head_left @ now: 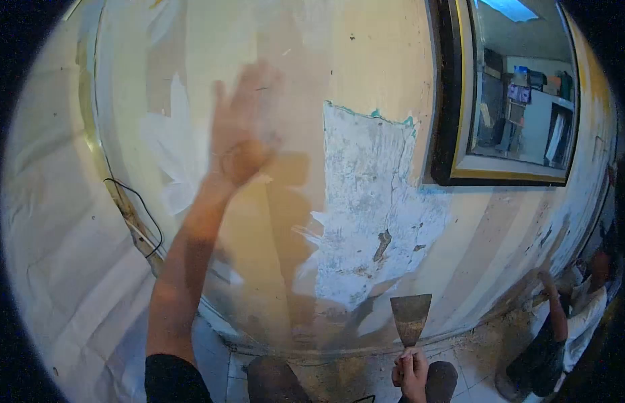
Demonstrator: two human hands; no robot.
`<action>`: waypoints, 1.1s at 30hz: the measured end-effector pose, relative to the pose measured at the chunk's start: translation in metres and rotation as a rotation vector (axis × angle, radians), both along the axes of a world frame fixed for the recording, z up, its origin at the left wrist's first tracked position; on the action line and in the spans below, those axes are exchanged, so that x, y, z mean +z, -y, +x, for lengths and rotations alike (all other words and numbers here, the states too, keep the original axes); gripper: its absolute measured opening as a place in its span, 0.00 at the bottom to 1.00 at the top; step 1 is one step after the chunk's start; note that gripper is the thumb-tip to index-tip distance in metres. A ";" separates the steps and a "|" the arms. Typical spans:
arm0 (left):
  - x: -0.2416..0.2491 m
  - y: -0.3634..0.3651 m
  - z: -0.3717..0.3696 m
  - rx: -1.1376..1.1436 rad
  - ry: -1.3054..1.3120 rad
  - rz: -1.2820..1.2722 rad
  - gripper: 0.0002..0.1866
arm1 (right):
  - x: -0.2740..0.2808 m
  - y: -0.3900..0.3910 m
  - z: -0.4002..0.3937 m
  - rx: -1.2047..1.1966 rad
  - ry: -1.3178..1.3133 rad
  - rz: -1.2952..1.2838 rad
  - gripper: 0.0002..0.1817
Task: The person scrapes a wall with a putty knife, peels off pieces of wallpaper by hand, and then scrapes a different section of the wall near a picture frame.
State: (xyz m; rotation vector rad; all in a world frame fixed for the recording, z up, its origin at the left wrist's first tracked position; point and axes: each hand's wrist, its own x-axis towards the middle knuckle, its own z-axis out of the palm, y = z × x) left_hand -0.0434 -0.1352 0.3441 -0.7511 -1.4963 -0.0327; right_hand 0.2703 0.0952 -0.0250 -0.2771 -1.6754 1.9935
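Note:
My left hand is raised in front of the striped wallpaper, fingers spread and smeared by motion, with nothing in its grasp. My right hand, low in the view, is closed around the handle of a scraper. The wide blade points up, below a bare patch of wall. This patch is whitish and cracked, with ragged paper along its edges and a dark chip near its lower part. Left of my raised hand, another torn area shows pale.
A framed mirror hangs at the upper right. A person crouches by the wall at the lower right. At the left hang a pale sheet and a dark cable. Debris lies on the tiled floor along the wall.

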 end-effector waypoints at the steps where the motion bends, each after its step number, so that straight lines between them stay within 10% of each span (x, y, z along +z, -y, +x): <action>1: 0.004 0.003 -0.006 0.001 0.003 -0.008 0.36 | 0.004 0.005 0.002 0.013 0.037 -0.080 0.09; 5: -0.012 -0.013 0.007 -0.094 0.038 0.001 0.36 | -0.007 0.014 -0.007 -0.017 0.026 -0.127 0.08; 7: -0.052 -0.045 0.006 -0.538 0.382 -0.469 0.36 | 0.004 0.020 -0.010 0.018 0.055 -0.055 0.08; 10: -0.133 -0.093 0.013 -0.602 0.204 -0.999 0.26 | 0.009 0.026 -0.008 0.033 0.073 0.009 0.08; 13: -0.225 -0.107 0.030 -0.590 0.326 -1.019 0.21 | 0.015 0.028 0.011 0.010 0.092 0.089 0.07; 17: -0.346 -0.099 0.055 -0.879 0.800 -0.432 0.16 | -0.001 0.023 0.041 -0.027 0.141 0.230 0.04; 20: -0.417 -0.093 0.094 -0.859 0.935 -0.033 0.15 | -0.030 0.004 0.064 -0.109 0.176 0.543 0.06; 22: -0.432 -0.092 0.111 -0.828 1.174 -0.666 0.16 | -0.023 0.009 0.080 -0.110 0.234 0.359 0.04; 29: -0.540 -0.098 0.107 -0.657 1.387 -0.809 0.20 | -0.041 0.025 0.070 -0.147 0.336 0.093 0.03; 33: -0.513 -0.064 0.103 -0.340 1.688 -1.056 0.26 | -0.027 0.035 0.061 -0.054 0.380 0.052 0.03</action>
